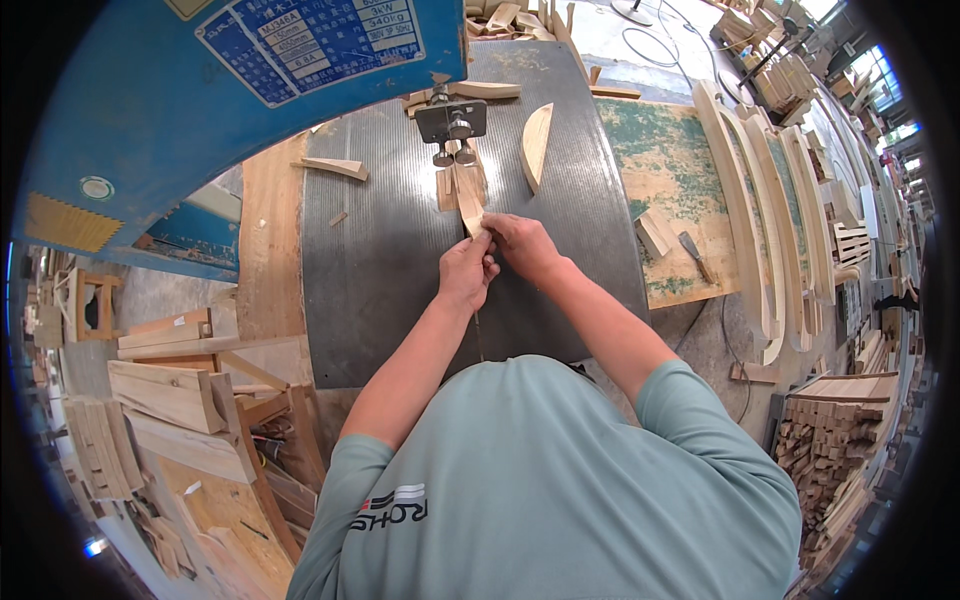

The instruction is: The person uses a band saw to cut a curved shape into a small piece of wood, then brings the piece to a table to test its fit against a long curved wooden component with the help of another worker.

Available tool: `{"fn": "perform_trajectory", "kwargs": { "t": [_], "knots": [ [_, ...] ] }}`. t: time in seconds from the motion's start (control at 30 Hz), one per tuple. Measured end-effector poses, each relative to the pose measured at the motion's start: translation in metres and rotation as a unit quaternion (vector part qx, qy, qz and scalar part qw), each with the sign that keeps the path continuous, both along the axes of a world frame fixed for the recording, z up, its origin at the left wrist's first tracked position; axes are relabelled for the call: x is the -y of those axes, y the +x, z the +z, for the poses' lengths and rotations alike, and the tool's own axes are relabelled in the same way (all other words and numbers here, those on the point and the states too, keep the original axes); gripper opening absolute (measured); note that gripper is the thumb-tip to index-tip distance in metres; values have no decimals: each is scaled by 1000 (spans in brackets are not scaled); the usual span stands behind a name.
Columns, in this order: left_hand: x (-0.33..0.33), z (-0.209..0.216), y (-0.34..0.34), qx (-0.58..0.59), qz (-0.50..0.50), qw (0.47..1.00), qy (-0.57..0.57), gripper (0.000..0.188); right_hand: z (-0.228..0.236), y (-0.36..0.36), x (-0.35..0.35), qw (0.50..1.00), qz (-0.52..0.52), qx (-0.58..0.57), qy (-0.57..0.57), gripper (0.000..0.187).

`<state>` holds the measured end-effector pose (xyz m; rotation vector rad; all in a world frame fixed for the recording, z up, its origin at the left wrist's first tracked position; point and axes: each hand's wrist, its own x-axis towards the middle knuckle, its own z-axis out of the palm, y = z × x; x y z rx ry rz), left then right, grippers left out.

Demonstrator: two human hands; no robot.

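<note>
Both hands meet at the near end of a slim, pale wooden piece (pixel 469 196) lying on the grey metal table of a band saw (pixel 390 290). My left hand (pixel 466 271) is closed on that end from below left, fingers curled. From the right, my right hand (pixel 521 244) pinches the same end with thumb and fingertips. The far end of the wood reaches the saw's blade guide (pixel 451 122), a dark block with round metal rollers. The blade itself is too small to make out.
A half-moon offcut (pixel 536 148) lies right of the guide, a thin wedge (pixel 336 168) to its left. The blue saw body (pixel 180 110) overhangs the left side. On a worn green board (pixel 680 190) rest a wood block (pixel 656 232) and a scraper (pixel 697 257). Curved wooden parts (pixel 750 210) stand farther right.
</note>
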<state>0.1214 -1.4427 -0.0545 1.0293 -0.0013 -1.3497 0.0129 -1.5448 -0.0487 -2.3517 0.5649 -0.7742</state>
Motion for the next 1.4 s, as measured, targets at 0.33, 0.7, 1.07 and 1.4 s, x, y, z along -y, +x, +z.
{"fn": "perform_trajectory", "kwargs": {
  "t": [0.33,0.7,1.07,1.4],
  "knots": [
    [6,-13,2,4,27,1000,-5,19,-13,7,5,999,-11,21,-22,25],
    [14,-21,0,16,39,999,-17,21,-29,13,16,997,-15,55,-49,23],
    [22,-16,-3,18,66,995,74,23,-40,17,21,996,-31,68,-48,21],
    [32,-6,-4,38,93,985,140,27,-48,23,27,996,-43,63,-54,20]
  ]
}}
